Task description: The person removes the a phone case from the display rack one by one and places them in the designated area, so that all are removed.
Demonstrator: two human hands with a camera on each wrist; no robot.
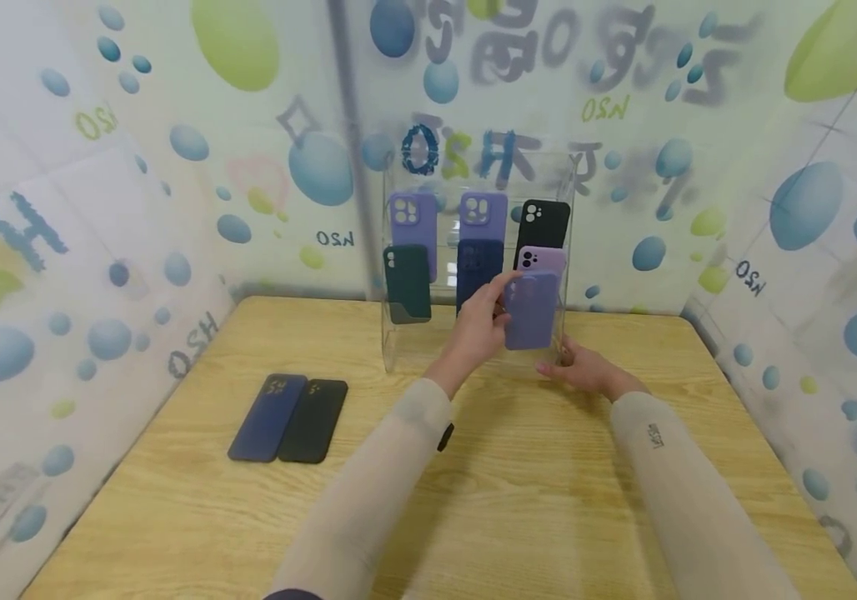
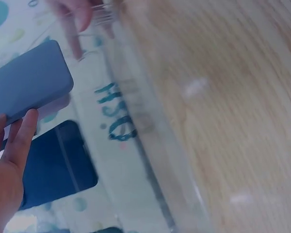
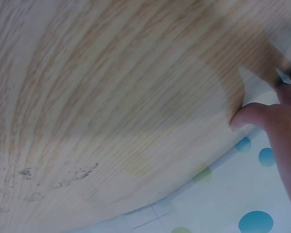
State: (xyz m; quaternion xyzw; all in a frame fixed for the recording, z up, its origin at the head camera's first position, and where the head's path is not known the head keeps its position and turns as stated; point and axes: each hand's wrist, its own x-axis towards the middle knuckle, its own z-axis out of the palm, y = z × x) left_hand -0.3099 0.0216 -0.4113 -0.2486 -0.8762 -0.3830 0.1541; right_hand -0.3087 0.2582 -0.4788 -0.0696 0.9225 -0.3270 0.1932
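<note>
My left hand (image 1: 477,329) pinches a purple phone case (image 1: 531,311) by its left edge. The case is upright at the lower right of a clear display stand (image 1: 387,354), overlapping a lilac case (image 1: 548,258) behind it. In the left wrist view the held case (image 2: 34,80) looks bluish, its edge between thumb and fingers. A navy case (image 1: 479,267) is just left of this hand, partly covered by it. My right hand (image 1: 586,369) grips the stand's lower right corner, thumb in front; its other fingers are partly hidden. The right wrist view shows that thumb (image 3: 252,115) extended over the table.
Other upright cases fill the stand: a dark green one (image 1: 408,283), purple ones (image 1: 421,229) and a black one (image 1: 544,221). A blue case (image 1: 267,421) and a black case (image 1: 313,423) lie side by side on the wooden table (image 1: 196,500). Patterned curtains enclose the table's back and sides.
</note>
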